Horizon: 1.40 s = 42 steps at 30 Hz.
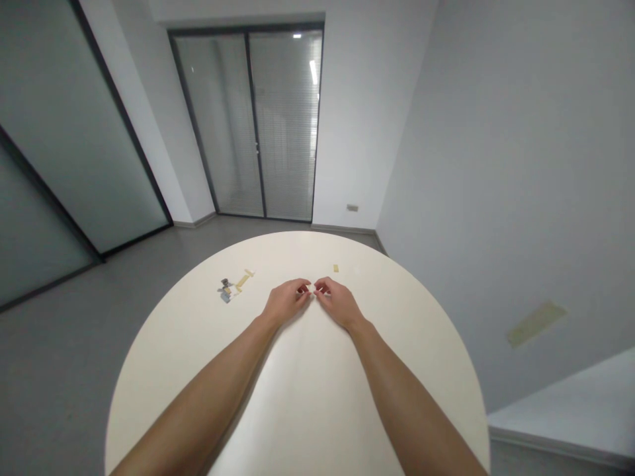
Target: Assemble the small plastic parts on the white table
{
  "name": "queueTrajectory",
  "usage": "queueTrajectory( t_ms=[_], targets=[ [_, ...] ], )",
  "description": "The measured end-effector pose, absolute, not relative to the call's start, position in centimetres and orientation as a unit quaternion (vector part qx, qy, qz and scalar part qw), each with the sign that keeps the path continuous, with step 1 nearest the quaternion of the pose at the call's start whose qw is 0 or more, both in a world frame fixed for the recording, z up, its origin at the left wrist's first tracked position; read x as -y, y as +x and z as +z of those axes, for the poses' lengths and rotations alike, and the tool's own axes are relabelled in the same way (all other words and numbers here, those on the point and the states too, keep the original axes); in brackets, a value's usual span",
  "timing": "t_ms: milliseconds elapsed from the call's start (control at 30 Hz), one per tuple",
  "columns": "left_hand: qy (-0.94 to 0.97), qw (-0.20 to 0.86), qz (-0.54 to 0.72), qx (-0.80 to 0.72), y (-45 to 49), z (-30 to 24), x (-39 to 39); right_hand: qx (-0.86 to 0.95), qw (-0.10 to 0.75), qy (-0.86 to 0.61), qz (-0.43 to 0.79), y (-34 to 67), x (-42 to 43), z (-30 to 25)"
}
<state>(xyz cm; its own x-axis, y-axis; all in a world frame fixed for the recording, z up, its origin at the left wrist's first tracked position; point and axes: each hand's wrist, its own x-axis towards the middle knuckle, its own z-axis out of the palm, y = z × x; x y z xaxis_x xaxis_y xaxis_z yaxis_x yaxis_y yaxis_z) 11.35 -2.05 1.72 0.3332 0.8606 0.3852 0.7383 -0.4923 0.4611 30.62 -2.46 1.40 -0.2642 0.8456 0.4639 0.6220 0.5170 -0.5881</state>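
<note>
My left hand and my right hand meet over the middle of the round white table, fingertips almost touching. Both hands are closed, with thumb and forefinger curled towards each other in a pinch. A tiny pale spot shows between the two sets of fingertips, too small to name. Just beyond my right hand a small yellowish piece lies flat. Off to the left of my left hand is a loose cluster of small grey and dark scraps, with yellowish tape-like strips beside it.
The table's curved far edge lies beyond my hands. A pale wall with a strip of tape rises on the right. Glass doors with blinds stand at the back, and frosted panels on the left.
</note>
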Motion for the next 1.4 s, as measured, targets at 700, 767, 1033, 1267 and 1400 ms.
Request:
queueTrajectory(
  t_ms=[700,767,1033,1267,1400],
  targets=[
    [0.804,0.111,0.287,-0.509,11.4,2.14,2.26,0.783,0.375,-0.473,0.151,30.6,2.41,1.4],
    [0.803,0.112,0.287,-0.51,11.4,2.13,2.25,0.784,0.376,-0.471,0.151,30.63,2.38,1.35],
    [0.806,0.108,0.276,-0.513,11.41,2.04,2.11,0.788,0.371,-0.465,0.157,30.7,2.52,1.47],
    [0.807,0.107,0.267,-0.516,11.33,2.15,2.16,0.79,0.364,-0.465,0.162,30.71,2.66,1.56],
    [0.807,0.103,0.267,-0.517,11.33,2.09,2.07,0.792,0.365,-0.462,0.16,30.73,2.52,1.35]
  ],
)
